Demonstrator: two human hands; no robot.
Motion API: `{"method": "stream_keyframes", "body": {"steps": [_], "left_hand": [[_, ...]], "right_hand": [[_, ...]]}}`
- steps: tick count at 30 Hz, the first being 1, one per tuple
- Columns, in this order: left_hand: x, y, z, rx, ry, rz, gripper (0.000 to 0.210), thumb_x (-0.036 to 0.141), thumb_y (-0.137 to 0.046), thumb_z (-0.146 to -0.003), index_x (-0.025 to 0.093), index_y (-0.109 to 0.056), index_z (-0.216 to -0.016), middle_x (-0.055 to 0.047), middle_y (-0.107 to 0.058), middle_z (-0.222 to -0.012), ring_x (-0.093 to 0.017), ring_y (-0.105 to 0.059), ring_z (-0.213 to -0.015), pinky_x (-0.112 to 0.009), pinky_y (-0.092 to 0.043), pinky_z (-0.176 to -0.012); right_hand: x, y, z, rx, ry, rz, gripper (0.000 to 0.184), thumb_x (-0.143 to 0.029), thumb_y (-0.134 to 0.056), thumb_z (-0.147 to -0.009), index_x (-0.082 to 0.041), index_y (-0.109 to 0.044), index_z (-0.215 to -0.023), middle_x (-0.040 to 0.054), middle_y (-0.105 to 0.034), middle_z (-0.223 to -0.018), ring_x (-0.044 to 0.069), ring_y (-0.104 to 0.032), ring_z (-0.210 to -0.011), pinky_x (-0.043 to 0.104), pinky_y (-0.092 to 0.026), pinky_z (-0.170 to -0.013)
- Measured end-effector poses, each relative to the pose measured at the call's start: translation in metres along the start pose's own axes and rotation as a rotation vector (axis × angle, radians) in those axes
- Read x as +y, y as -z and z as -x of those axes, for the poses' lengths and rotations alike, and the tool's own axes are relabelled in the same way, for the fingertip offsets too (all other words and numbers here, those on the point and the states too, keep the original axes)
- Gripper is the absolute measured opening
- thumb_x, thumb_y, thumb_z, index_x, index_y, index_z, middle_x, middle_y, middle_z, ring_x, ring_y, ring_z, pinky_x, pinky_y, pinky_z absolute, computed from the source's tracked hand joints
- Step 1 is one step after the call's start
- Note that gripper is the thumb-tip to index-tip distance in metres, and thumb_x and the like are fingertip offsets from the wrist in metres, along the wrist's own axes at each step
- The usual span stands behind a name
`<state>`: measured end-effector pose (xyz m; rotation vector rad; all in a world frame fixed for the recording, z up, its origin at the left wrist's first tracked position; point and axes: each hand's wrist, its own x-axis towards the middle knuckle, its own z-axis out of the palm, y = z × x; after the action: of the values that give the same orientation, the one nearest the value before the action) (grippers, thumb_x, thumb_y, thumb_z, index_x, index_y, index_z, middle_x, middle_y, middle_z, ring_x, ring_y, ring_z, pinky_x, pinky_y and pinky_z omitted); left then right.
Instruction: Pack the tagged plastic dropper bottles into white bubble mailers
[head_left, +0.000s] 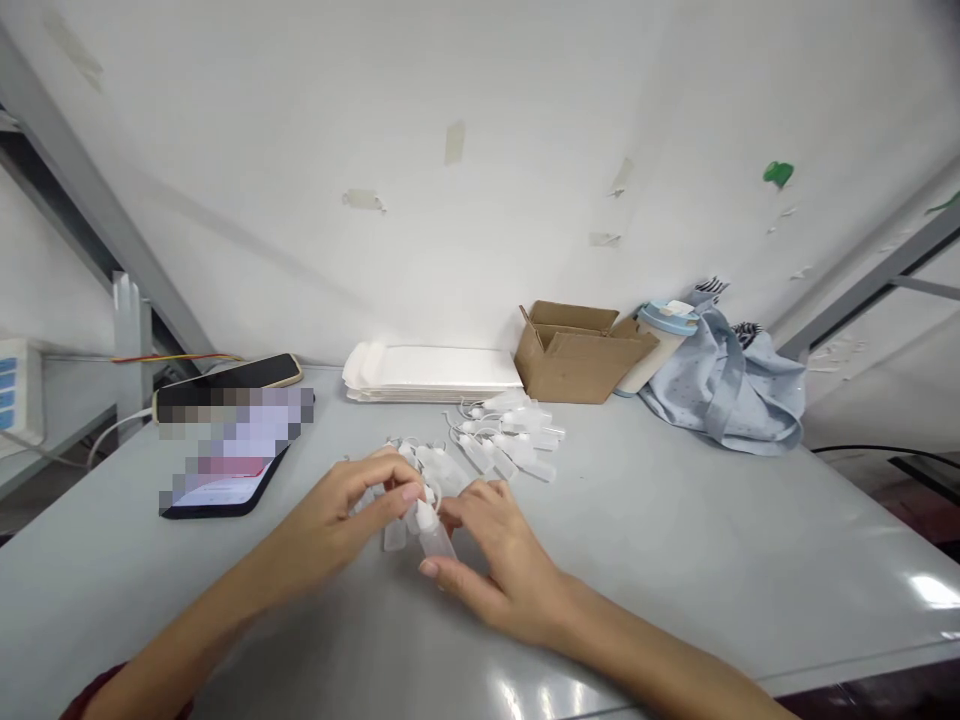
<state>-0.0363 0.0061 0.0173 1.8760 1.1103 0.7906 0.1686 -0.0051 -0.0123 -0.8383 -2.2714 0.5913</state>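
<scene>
A small translucent dropper bottle (436, 538) with a white nozzle top is between my hands above the grey table. My right hand (502, 565) grips its body between thumb and fingers. My left hand (367, 505) is closed in a pinch at the nozzle end, by a white strap; whether it holds the cap or the strap is hard to make out. Behind and under my hands lies a loose group of similar bottles (442, 466), partly hidden by the fingers. Farther back to the right is another pile of bottles (517, 432) with looped white straps.
Flat white cartons (433, 370) are stacked against the wall, beside an open cardboard box (577, 365). A blue-lidded cup (656, 345) and a light blue cloth bag (731, 390) stand at the back right. Two phones, one dark (262, 374) and one lit (240, 470), lie at left.
</scene>
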Motion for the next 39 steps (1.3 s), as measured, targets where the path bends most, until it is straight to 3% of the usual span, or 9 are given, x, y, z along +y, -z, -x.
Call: {"method": "stream_keyframes", "body": {"steps": [5,9,12,16,19,23,29,33,39], "left_hand": [[-0.001,-0.019,0.002,0.084,-0.115,-0.122,0.023,0.032,-0.043,-0.092,0.022,-0.061,-0.081,0.001,-0.059,-0.077,-0.015,-0.053,-0.076,-0.025,-0.040,-0.071],[-0.005,-0.017,0.000,0.134,-0.161,-0.186,0.021,0.031,-0.045,-0.091,0.022,-0.061,-0.081,0.000,-0.061,-0.079,-0.017,-0.053,-0.080,-0.026,-0.041,-0.074],[-0.006,-0.003,0.000,0.160,-0.049,-0.170,0.027,0.038,-0.045,-0.091,0.022,-0.059,-0.073,0.001,-0.059,-0.076,-0.016,-0.053,-0.075,-0.025,-0.039,-0.069],[-0.014,0.023,-0.001,0.182,0.135,-0.195,0.037,0.046,-0.042,-0.089,0.021,-0.051,-0.063,0.003,-0.053,-0.068,-0.014,-0.048,-0.065,-0.024,-0.036,-0.061],[-0.025,0.033,-0.004,0.062,0.216,-0.277,0.035,0.042,-0.042,-0.086,0.020,-0.047,-0.060,0.003,-0.048,-0.063,-0.014,-0.042,-0.059,-0.024,-0.032,-0.054],[-0.039,0.029,-0.008,-0.037,0.249,-0.383,0.034,0.041,-0.043,-0.085,0.020,-0.042,-0.059,0.003,-0.045,-0.062,-0.014,-0.041,-0.060,-0.025,-0.030,-0.053],[-0.046,0.019,-0.011,0.052,0.254,-0.404,0.037,0.052,-0.038,-0.088,0.022,-0.055,-0.076,0.002,-0.053,-0.064,-0.016,-0.047,-0.061,-0.025,-0.035,-0.054],[-0.041,0.019,-0.011,0.172,0.225,-0.401,0.039,0.054,-0.039,-0.087,0.022,-0.058,-0.079,-0.001,-0.060,-0.073,-0.018,-0.053,-0.068,-0.026,-0.039,-0.057],[-0.022,-0.009,-0.009,0.246,0.134,-0.362,0.035,0.049,-0.042,-0.088,0.021,-0.061,-0.098,-0.004,-0.062,-0.087,-0.020,-0.057,-0.077,-0.025,-0.042,-0.054]], "right_hand": [[-0.003,-0.005,0.004,-0.014,-0.067,-0.049,0.019,-0.030,-0.044,-0.092,-0.017,-0.050,-0.080,0.0016,-0.051,-0.071,0.016,-0.045,-0.069,0.032,-0.038,-0.068],[0.008,0.001,0.001,-0.032,-0.045,-0.114,0.022,-0.034,-0.038,-0.095,-0.018,-0.054,-0.092,0.0029,-0.055,-0.078,0.017,-0.048,-0.075,0.033,-0.040,-0.072],[0.026,0.010,-0.002,-0.005,-0.070,-0.090,0.030,-0.038,-0.035,-0.097,-0.017,-0.050,-0.112,0.0074,-0.058,-0.096,0.020,-0.052,-0.089,0.036,-0.042,-0.079],[0.055,0.020,-0.007,0.067,-0.133,0.212,0.027,-0.033,-0.040,-0.096,-0.015,-0.052,-0.112,0.0115,-0.058,-0.103,0.024,-0.050,-0.097,0.041,-0.041,-0.084],[0.067,0.021,-0.010,0.031,-0.124,0.400,0.026,-0.031,-0.045,-0.094,-0.016,-0.055,-0.113,0.0122,-0.059,-0.111,0.027,-0.048,-0.100,0.041,-0.041,-0.082],[0.064,0.014,-0.010,-0.051,-0.096,0.619,0.024,-0.027,-0.049,-0.093,-0.021,-0.058,-0.114,0.0097,-0.061,-0.112,0.028,-0.047,-0.100,0.040,-0.038,-0.078],[0.063,0.007,-0.008,-0.075,-0.016,0.772,0.023,-0.016,-0.047,-0.092,-0.023,-0.063,-0.108,0.0091,-0.063,-0.101,0.027,-0.047,-0.094,0.039,-0.035,-0.074],[0.063,0.013,-0.008,0.045,-0.069,0.585,0.022,-0.015,-0.046,-0.091,-0.020,-0.064,-0.103,0.0094,-0.063,-0.092,0.024,-0.049,-0.089,0.037,-0.037,-0.073],[0.044,0.028,-0.010,0.221,-0.429,-0.177,0.022,-0.040,-0.051,-0.090,-0.022,-0.057,-0.102,0.0039,-0.063,-0.084,0.018,-0.052,-0.076,0.026,-0.037,-0.055]]}}
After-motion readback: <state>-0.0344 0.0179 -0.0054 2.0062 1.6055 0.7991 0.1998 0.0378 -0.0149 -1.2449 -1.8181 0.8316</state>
